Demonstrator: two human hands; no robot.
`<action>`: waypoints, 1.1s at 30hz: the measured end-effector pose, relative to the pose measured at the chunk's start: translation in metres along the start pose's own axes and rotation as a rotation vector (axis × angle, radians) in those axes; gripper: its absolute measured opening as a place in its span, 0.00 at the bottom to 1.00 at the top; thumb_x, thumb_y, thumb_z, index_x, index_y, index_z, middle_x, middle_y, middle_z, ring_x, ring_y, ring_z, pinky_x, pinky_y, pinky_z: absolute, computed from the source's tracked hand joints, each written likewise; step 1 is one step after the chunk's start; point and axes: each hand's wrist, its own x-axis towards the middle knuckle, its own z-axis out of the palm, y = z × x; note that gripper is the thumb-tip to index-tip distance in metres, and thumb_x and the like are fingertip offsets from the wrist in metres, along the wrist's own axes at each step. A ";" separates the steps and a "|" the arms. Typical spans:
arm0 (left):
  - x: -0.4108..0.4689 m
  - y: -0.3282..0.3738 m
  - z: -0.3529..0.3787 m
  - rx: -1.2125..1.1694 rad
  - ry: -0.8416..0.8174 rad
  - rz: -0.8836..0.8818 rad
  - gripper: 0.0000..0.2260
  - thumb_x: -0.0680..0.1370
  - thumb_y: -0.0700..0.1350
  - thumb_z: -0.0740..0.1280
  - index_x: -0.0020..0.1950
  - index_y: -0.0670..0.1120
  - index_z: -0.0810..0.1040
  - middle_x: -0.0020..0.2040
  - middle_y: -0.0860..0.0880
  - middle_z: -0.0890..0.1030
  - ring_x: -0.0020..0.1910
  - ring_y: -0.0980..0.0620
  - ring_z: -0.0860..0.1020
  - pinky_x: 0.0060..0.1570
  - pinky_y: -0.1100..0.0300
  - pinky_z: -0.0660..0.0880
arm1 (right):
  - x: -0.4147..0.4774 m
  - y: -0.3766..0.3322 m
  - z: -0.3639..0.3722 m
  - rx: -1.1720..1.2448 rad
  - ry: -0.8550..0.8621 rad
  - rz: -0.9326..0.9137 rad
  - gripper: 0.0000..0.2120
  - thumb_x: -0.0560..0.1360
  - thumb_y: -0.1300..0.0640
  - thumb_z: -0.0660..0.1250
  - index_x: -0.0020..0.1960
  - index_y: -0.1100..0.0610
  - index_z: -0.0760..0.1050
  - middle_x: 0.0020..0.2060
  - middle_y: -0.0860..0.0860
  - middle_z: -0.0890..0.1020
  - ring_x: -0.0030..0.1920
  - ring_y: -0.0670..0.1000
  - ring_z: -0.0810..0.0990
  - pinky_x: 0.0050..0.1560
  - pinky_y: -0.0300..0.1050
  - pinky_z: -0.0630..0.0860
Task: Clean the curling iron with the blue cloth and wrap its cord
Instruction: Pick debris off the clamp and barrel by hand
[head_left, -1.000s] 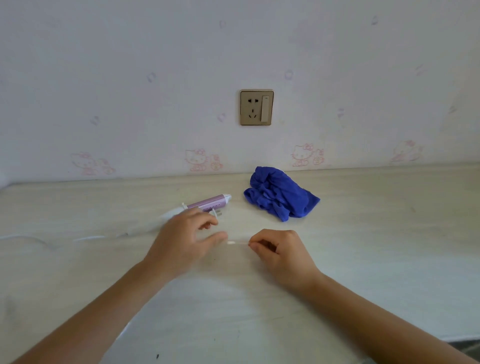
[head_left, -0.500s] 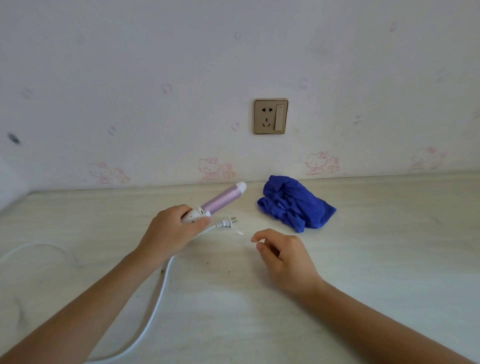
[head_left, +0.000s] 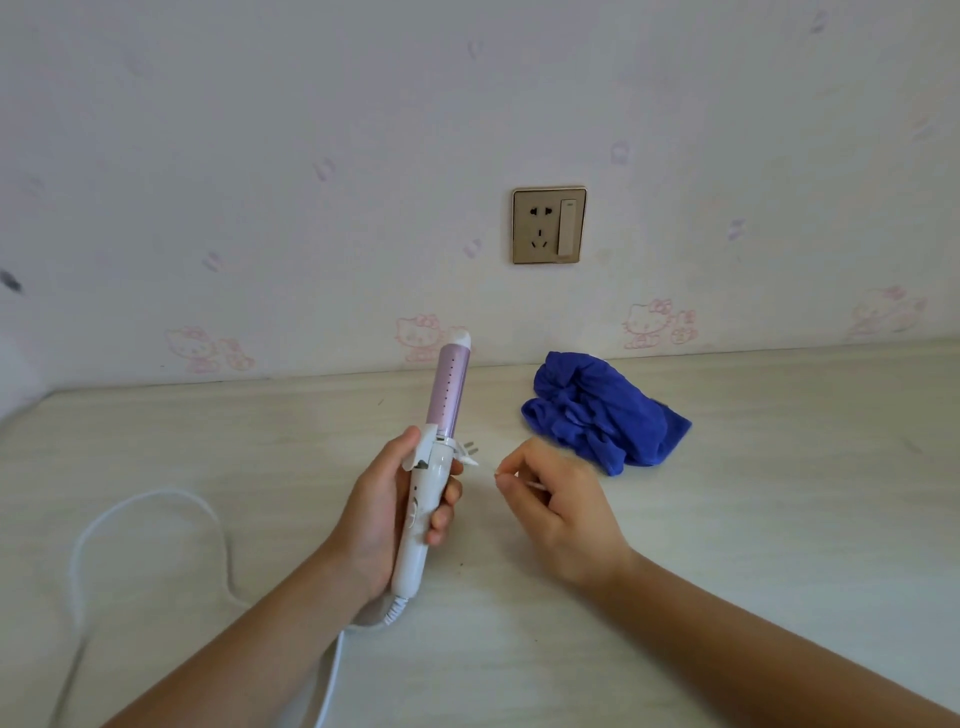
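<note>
My left hand (head_left: 382, 499) grips the white handle of the curling iron (head_left: 449, 395) and holds it nearly upright above the table, purple barrel pointing up. Its white cord (head_left: 156, 492) leaves the handle's base and loops over the table to the left. The plug (head_left: 470, 448) shows just right of the iron, by my left fingers. Beside the plug, my right hand (head_left: 556, 509) pinches a thin white strip (head_left: 535, 486). The crumpled blue cloth (head_left: 602, 410) lies on the table behind my right hand, untouched.
A pale wood-grain table (head_left: 779, 493) runs up to a wall with pink cartoon prints. A gold wall socket with a switch (head_left: 549, 225) is set in the wall above the cloth.
My left hand let go of the strip, took the curling iron off the table and tilted it upright. My right hand kept the thin white strip and stayed near the plug.
</note>
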 end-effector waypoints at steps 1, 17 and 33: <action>0.003 0.001 0.001 0.011 -0.007 0.022 0.24 0.79 0.63 0.61 0.43 0.44 0.85 0.36 0.42 0.78 0.25 0.50 0.72 0.23 0.62 0.69 | 0.001 0.000 0.003 -0.008 -0.004 -0.013 0.06 0.80 0.58 0.67 0.44 0.52 0.76 0.29 0.48 0.74 0.29 0.47 0.70 0.32 0.38 0.65; 0.020 -0.004 0.004 -0.030 0.115 0.209 0.23 0.77 0.62 0.63 0.38 0.44 0.84 0.34 0.44 0.77 0.28 0.49 0.72 0.27 0.59 0.68 | 0.041 0.008 0.024 0.147 -0.064 -0.212 0.07 0.76 0.68 0.69 0.41 0.59 0.80 0.26 0.39 0.71 0.27 0.41 0.68 0.34 0.32 0.65; 0.016 -0.005 0.003 0.023 0.038 0.292 0.19 0.79 0.60 0.65 0.47 0.44 0.82 0.34 0.47 0.80 0.29 0.51 0.74 0.28 0.62 0.71 | 0.030 0.003 0.019 0.099 -0.114 -0.259 0.07 0.75 0.69 0.69 0.40 0.61 0.79 0.23 0.43 0.67 0.25 0.43 0.64 0.32 0.33 0.63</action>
